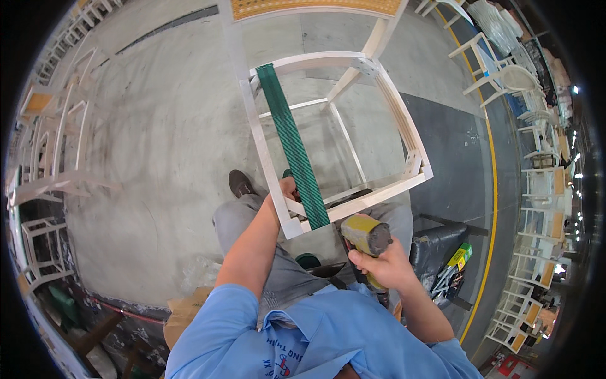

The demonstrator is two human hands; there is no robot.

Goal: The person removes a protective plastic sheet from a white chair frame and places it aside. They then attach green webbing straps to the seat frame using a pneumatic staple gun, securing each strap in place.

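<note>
Your left hand (289,189) pinches the green webbing strap (294,145) at frame centre against the chair seat frame (391,101); your right hand (385,265) grips the yellow staple gun (366,235); a loosened pinch could slacken the strap, and a misfired staple could hit your fingers.

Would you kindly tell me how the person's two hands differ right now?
The left hand presses the green webbing strap against the wooden chair frame; the right hand grips a yellow staple gun, clear of the frame. The left arm reaches farther forward. Both are bare.
</note>
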